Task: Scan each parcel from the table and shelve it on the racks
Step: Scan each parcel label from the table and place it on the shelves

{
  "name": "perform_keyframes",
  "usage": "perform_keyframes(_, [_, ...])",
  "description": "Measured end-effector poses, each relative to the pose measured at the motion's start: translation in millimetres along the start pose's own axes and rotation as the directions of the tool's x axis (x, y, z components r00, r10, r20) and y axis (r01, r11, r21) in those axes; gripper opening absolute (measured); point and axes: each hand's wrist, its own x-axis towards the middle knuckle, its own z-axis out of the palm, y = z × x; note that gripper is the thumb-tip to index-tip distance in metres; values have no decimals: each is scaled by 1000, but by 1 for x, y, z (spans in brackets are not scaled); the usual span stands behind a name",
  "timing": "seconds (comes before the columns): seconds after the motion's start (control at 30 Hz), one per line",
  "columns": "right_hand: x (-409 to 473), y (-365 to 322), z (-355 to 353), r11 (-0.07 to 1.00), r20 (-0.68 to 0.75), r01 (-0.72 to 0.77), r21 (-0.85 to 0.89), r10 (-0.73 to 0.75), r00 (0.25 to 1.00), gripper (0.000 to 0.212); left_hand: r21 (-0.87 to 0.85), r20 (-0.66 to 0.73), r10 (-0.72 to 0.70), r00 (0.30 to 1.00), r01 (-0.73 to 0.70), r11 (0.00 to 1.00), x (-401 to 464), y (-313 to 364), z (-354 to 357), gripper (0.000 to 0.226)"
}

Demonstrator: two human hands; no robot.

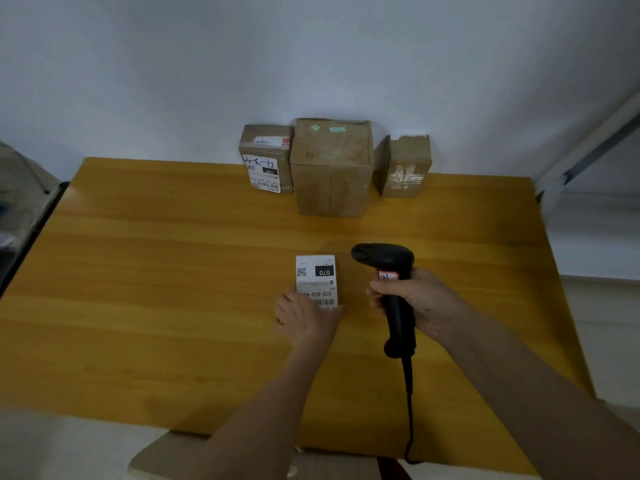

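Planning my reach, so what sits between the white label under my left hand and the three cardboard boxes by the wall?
Head view: only bare wooden table lies between the white label and the cardboard boxes.

Just one view here, a wide-angle cam on the person's head. It looked forward and steeply down at the table [138, 289], which filled the middle and lower frame, with the wall [311, 57] across the top. Both forearms came in from the bottom edge, so it sat pretty close. Edges bent a bit from the lens. There was no second view for it to overlap with.
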Motion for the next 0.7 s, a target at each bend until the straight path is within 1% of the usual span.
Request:
perform_keyframes(0.03, [1, 1, -2, 1000, -1, -1, 0, 1, 1000, 15, 58, 35, 20, 999, -22, 998, 4, 2, -3, 105])
perform_keyframes(0.07, [1, 1, -5, 1000, -5, -4, 2, 4, 1000, 14, 119, 82, 67, 994, -76, 990, 9, 3, -6, 103])
perform_keyframes(0.1, [2, 2, -7, 1000, -8, -8, 5, 8, 1000, 13, 181, 147, 138, 979, -163, 970, 14, 5, -10, 101])
perform_keyframes(0.13, [3, 3, -9, 1000, -12, -11, 5, 12, 1000, 11, 244, 226, 222, 948, -276, 929, 19, 7, -14, 99])
perform_keyframes(0.2, [4, 5, -12, 1000, -23, -16, 7, 16, 1000, 10, 360, 393, 366, 844, -507, 783, 26, 15, -23, 94])
perform_keyframes(0.27, [5, 8, -14, 1000, -38, -22, 21, 22, 999, 11, 432, 486, 456, 745, -659, 616, 31, 22, -27, 88])
perform_keyframes(0.37, [8, 12, -15, 998, -48, -34, 45, 36, 998, 12, 535, 520, 559, 647, -756, 378, 37, 30, -28, 88])
perform_keyframes(0.4, [8, 14, -15, 998, -47, -37, 48, 40, 998, 12, 556, 519, 588, 620, -768, 319, 37, 31, -27, 91])
perform_keyframes(0.43, [9, 16, -15, 998, -46, -41, 50, 43, 998, 13, 563, 505, 618, 602, -773, 293, 36, 30, -25, 95])
perform_keyframes(0.47, [10, 17, -15, 998, -48, -44, 50, 46, 998, 13, 555, 471, 646, 600, -771, 311, 34, 28, -24, 99])
perform_keyframes(0.5, [11, 19, -15, 998, -53, -47, 49, 49, 997, 13, 527, 415, 665, 621, -760, 381, 32, 24, -23, 103])
perform_keyframes(0.53, [13, 21, -15, 998, -61, -50, 47, 52, 997, 13, 462, 335, 659, 674, -727, 508, 29, 20, -22, 105])
perform_keyframes(0.57, [15, 23, -14, 998, -71, -51, 44, 54, 996, 13, 339, 244, 604, 759, -650, 680, 25, 15, -22, 104])
perform_keyframes(0.6, [17, 24, -13, 998, -85, -51, 39, 54, 995, 13, 140, 166, 484, 859, -506, 851, 21, 12, -22, 100])
perform_keyframes(0.63, [20, 26, -12, 998, -99, -50, 33, 53, 994, 14, -104, 137, 300, 944, -287, 952, 15, 8, -21, 93])
perform_keyframes(0.67, [24, 27, -10, 999, -108, -47, 25, 49, 993, 14, -331, 182, 102, 978, -37, 943, 8, 5, -18, 85])
perform_keyframes(0.7, [28, 28, -7, 999, -113, -44, 14, 45, 993, 16, -490, 298, -53, 953, 200, 849, 0, 3, -14, 75])
